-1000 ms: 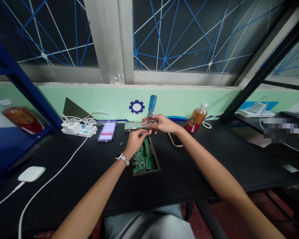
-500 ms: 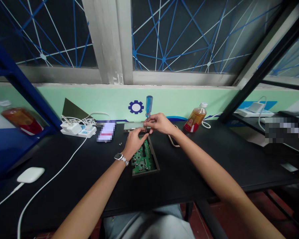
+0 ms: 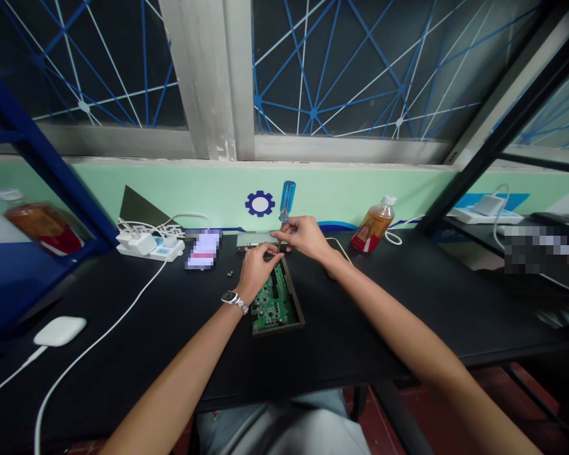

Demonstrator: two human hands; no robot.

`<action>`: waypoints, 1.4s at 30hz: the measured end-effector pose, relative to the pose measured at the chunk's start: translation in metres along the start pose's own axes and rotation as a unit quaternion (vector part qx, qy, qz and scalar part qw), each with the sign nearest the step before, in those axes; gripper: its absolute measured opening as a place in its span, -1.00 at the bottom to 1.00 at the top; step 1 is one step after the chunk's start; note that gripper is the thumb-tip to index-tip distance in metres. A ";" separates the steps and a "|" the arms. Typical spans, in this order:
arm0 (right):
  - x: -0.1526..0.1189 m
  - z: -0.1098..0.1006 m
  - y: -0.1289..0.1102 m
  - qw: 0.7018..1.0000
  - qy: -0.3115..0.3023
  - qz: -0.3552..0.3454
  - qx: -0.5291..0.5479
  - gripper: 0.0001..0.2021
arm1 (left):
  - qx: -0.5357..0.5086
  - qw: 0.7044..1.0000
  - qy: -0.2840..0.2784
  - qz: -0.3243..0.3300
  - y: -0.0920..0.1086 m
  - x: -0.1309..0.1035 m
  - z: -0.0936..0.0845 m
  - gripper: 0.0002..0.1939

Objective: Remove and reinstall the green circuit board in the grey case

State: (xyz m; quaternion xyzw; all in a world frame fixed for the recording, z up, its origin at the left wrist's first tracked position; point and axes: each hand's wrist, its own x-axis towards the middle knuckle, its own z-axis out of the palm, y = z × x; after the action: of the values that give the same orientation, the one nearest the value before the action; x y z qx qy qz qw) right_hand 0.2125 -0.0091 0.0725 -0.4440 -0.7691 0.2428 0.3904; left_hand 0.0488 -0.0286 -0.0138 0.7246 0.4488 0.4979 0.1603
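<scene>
My right hand (image 3: 304, 237) is closed on a screwdriver (image 3: 287, 199) with a clear blue handle, gripping it low, around the shaft. The screwdriver stands nearly upright, leaning slightly right, with its tip hidden among my fingers. My left hand (image 3: 256, 268) has thumb and fingertips pinched about the lower end of the shaft; any small part there is too hidden to make out. Beneath them lies a green circuit board (image 3: 272, 303) in a shallow dark metal case (image 3: 294, 281), whose far end my hands cover.
Small screws (image 3: 230, 273) lie left of the case. Behind it sits a flat grey metal piece (image 3: 250, 239). A phone (image 3: 203, 249), a power strip (image 3: 159, 249) and a white charging case (image 3: 61, 331) are leftward; a drink bottle (image 3: 372, 224) stands right.
The screwdriver's handle has tilted slightly to the right, and my right hand's fingers have shifted on it. My left hand and the case stay nearly in place.
</scene>
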 end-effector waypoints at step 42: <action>-0.002 0.007 0.000 0.994 0.082 0.041 -0.064 -0.64 | -0.029 1.000 0.007 -0.008 -0.001 -0.001 0.003 -0.88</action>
State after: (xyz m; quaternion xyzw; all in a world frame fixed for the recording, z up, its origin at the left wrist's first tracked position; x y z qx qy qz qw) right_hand 0.2072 -0.0113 0.0672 -0.5178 -0.7296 0.1715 0.4125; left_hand 0.0505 -0.0280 -0.0160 0.7129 0.4407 0.5143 0.1819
